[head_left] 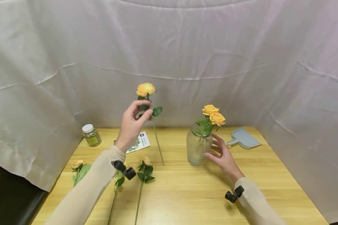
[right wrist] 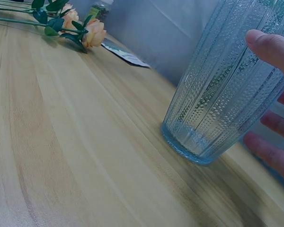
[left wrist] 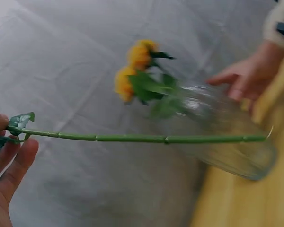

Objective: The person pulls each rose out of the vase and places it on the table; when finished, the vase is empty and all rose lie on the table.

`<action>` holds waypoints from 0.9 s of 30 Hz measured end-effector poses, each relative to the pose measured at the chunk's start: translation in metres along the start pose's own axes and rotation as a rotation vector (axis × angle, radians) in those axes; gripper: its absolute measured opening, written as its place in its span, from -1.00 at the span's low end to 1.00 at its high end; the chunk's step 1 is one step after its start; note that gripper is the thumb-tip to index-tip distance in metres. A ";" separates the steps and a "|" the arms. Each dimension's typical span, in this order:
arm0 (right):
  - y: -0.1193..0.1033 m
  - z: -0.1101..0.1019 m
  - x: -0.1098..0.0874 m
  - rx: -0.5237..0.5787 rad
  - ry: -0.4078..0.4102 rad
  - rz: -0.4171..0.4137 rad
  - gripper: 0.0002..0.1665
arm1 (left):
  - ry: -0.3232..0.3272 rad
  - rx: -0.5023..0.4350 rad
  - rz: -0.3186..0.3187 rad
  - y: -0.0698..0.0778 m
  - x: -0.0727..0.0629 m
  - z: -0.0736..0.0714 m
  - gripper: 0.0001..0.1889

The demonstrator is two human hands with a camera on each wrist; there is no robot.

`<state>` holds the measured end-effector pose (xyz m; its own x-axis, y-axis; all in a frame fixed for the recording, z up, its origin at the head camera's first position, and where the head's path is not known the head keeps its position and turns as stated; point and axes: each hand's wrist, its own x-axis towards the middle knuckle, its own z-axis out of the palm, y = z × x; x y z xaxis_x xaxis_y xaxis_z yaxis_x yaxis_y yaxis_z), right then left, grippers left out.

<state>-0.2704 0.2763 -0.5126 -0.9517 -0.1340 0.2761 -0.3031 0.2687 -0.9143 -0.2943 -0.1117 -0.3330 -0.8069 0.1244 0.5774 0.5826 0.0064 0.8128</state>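
My left hand (head_left: 132, 123) pinches an artificial yellow rose (head_left: 146, 89) just below its bloom, between thumb and fingers. Its long green stem (left wrist: 132, 138) hangs down in the head view and crosses in front of the vase in the left wrist view. A ribbed clear glass vase (head_left: 195, 148) stands on the table with two yellow roses (head_left: 214, 115) in it. My right hand (head_left: 223, 157) is at the vase's right side, fingers spread and loosely bent. Its thumb (right wrist: 270, 47) overlaps the glass, and the other fingertips are right at the vase's edge.
More roses (head_left: 145, 161) lie at the table's front left, partly behind my left sleeve. A white-lidded jar (head_left: 91, 135) and a printed card (head_left: 142, 142) are at the back left. A grey-blue dustpan (head_left: 245, 138) lies right of the vase. Grey cloth (head_left: 171, 47) hangs behind.
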 end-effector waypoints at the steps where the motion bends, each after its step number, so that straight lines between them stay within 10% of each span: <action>1: 0.000 0.000 0.001 0.000 -0.002 -0.003 0.10 | -0.023 0.013 -0.025 -0.003 -0.008 -0.002 -0.65; 16: -0.003 0.002 -0.001 -0.021 0.002 0.014 0.10 | -0.267 0.116 -0.340 -0.068 -0.105 0.015 -0.72; 27: -0.003 0.003 0.002 -0.005 -0.001 0.006 0.12 | -0.330 0.100 -0.499 -0.100 -0.148 0.034 -0.75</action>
<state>-0.2712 0.2724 -0.5099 -0.9533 -0.1338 0.2706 -0.2981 0.2744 -0.9143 -0.2302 -0.0971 -0.5020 -0.9215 0.3835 0.0610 0.1610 0.2344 0.9587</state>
